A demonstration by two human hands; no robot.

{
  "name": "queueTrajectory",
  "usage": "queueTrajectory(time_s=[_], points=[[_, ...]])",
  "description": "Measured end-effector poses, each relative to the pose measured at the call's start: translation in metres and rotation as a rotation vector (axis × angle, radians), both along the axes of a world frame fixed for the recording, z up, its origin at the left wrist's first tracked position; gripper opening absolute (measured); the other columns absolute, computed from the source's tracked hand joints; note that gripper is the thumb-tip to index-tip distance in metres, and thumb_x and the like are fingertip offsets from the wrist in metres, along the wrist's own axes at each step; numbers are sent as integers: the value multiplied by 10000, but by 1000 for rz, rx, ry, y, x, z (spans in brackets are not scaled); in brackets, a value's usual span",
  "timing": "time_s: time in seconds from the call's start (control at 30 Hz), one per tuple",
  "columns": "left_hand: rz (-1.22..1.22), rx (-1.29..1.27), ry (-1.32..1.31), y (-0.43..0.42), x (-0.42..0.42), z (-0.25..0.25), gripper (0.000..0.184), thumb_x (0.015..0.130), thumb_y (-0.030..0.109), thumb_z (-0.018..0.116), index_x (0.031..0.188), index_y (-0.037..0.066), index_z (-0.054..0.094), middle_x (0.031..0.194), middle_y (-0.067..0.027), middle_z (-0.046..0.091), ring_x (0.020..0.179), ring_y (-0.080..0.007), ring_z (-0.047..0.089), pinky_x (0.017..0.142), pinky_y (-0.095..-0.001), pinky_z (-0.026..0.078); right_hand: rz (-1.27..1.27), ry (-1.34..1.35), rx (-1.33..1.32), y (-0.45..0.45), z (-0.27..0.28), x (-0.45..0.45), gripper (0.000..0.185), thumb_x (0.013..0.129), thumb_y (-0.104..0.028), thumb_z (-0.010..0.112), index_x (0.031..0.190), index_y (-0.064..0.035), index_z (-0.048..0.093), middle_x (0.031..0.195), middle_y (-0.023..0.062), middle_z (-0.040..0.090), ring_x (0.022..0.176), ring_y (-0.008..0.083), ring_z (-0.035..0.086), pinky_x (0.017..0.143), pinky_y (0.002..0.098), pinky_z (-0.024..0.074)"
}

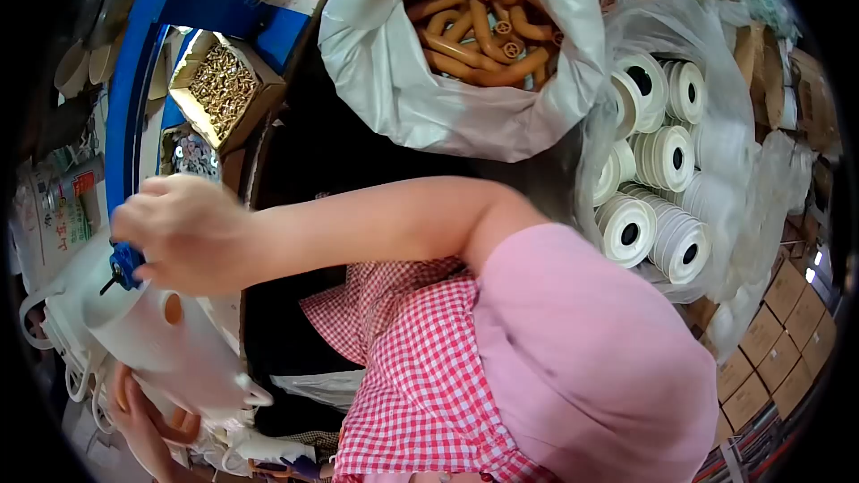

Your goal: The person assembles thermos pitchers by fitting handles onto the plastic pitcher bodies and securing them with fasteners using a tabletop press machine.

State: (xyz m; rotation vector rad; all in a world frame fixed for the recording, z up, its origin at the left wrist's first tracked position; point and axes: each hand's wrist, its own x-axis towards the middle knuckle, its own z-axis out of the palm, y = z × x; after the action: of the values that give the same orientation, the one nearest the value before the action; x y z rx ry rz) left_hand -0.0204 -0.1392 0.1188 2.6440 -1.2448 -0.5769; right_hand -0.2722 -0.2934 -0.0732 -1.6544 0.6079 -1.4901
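Note:
My right hand (pixel 179 234) is closed at the lower end of a blue metal frame (pixel 134 107), beside a small blue fitting (pixel 123 264) with a dark pin. What its curled fingers hold is hidden. Under it lies a white plastic cylinder (pixel 170 349), with its open end towards the pin and an orange-brown round spot on its side. At the lower left, my left hand (pixel 139 425) is closed round a curved orange-brown handle (pixel 183 427) against the cylinder's lower side. Part of that hand is hidden behind the cylinder.
Small brass-coloured screws (pixel 221 89) fill a carton beside the frame. A white bag (pixel 376 80) holds several orange-brown handles. White ring-shaped parts (pixel 664 156) are stacked in clear plastic at the right. Other white parts (pixel 67 326) lie at the left; cartons (pixel 778 331) stand far right.

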Motion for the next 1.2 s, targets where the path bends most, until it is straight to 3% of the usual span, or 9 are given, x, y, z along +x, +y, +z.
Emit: queueTrajectory(time_s=[0.2, 0.33, 0.37, 0.47, 0.5, 0.73, 0.87, 0.97, 1.2], points=[[42, 49, 301, 95, -67, 10, 543, 914, 338, 651, 1228, -101, 592, 1041, -88, 636, 739, -94, 511, 670, -278, 449, -348, 210, 83, 39, -57, -209, 288, 797, -84, 708, 1075, -70, 639, 1034, 113, 675, 1024, 302, 615, 865, 391, 498], [474, -261, 658, 58, -212, -11, 322, 850, 164, 565, 1100, -5, 679, 899, -6, 625, 746, -108, 577, 504, -254, 462, -1018, 548, 154, 31, -120, -415, 392, 961, -184, 613, 1266, 26, 485, 1266, 198, 538, 1097, 290, 587, 962, 410, 471], [311, -172, 706, 64, -194, -33, 355, 800, 176, 777, 1095, 1, 685, 860, -40, 638, 761, -93, 604, 539, -255, 499, -1061, 680, 246, 36, -131, -458, 499, 926, -205, 664, 1320, 41, 481, 1359, 216, 496, 1194, 319, 538, 1024, 418, 435], [-45, -260, 591, 57, -216, -66, 310, 887, 157, 712, 1167, 37, 650, 924, -45, 635, 815, -130, 607, 737, -287, 515, -909, 1393, 685, 63, -149, -537, 749, 843, -293, 767, 1411, 63, 432, 1480, 243, 429, 1327, 396, 451, 1122, 455, 364], [-219, -331, 548, 65, -216, -87, 337, 902, 173, 709, 1203, 44, 630, 961, -58, 628, 844, -145, 612, 782, -307, 512, -930, 1335, 644, 69, -278, -630, 794, 837, -280, 765, 1444, 58, 382, 1481, 237, 425, 1335, 380, 455, 1103, 469, 390], [-116, -382, 452, 104, -192, -114, 448, 946, 112, 641, 1370, 58, 507, 1156, -76, 588, 831, -139, 660, 655, -240, 554, -602, 533, 1027, 73, -222, -607, 344, 1017, -288, 565, 1258, -50, 621, 1162, 103, 662, 1072, 247, 617, 980, 375, 481], [239, -317, 769, 110, -183, -93, 565, 904, 215, 706, 1407, 56, 505, 1184, -164, 659, 1084, -297, 662, 982, -360, 493, -1460, 805, 597, 18, -145, -619, 711, 743, -344, 857, 1203, 76, 515, 1116, 312, 607, 1015, 433, 611, 908, 499, 493], [-19, -545, 505, 130, -180, -133, 561, 903, 17, 658, 1436, 44, 483, 1263, -79, 631, 1124, -152, 622, 967, -302, 507, -834, 63, 654, -27, -20, -530, 789, 895, -293, 696, 1520, -25, 295, 1441, 176, 479, 1283, 335, 521, 1082, 454, 430], [-63, -661, 502, 146, -194, -120, 409, 787, 101, 795, 1162, 17, 656, 1361, -219, 594, 1237, -318, 611, 995, -350, 474, -28, -18, 492, -11, 55, -202, 553, 780, -233, 782, 1239, -11, 570, 1171, 148, 593, 1096, 283, 575, 959, 411, 458]])
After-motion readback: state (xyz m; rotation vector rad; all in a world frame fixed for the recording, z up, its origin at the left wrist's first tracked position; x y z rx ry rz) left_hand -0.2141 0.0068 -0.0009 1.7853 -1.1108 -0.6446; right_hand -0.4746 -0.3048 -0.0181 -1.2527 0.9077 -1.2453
